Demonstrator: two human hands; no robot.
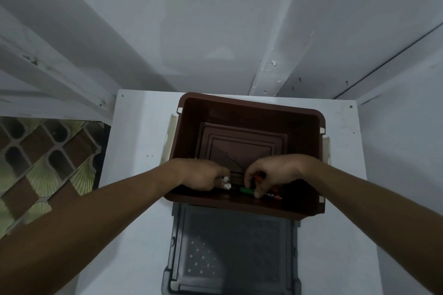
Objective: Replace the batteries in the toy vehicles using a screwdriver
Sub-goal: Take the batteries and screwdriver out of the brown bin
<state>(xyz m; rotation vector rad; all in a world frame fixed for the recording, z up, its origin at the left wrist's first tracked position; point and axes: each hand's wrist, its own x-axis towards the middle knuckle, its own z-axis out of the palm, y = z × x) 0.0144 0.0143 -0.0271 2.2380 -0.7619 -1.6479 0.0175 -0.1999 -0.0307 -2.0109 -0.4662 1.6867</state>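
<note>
White table [134, 141] fills the frame's middle, set into a wall corner; patterned floor off its left edge. Brown plastic tub [249, 112] sits toward the table's far edge, a bit skewed, its near rim overhanging a grey mat-like tray [230, 246] that lies at the table's near edge. Both arms reach in over the tub's near wall. Left hand [201, 175] is low by the tub's near-left inside corner, fingers curled around a small white item [226, 182], probably a toy vehicle, though only a bit of it shows, so the grasp itself can't be confirmed. Right hand [273, 172] is pinched over something with an orange-red bit [260, 176] between the fingers, maybe the screwdriver handle, too hidden to say. A thin dark shaft [236, 161] lies diagonally on the tub floor just beyond the hands; can't tell if it joins what the right hand holds. Green cylinder [247, 190] lies against the tub's near wall touching the right fingertips, likely a battery; another darker battery-like piece [273, 196] just right of it. Step looks like gathering parts from the tub, early in the task. To do it well: secure the toy in the left hand first, lift it clear of the near wall, bring the driver out separately, don't scoop batteries with it, and work on the grey tray so screws don't roll off.
</note>
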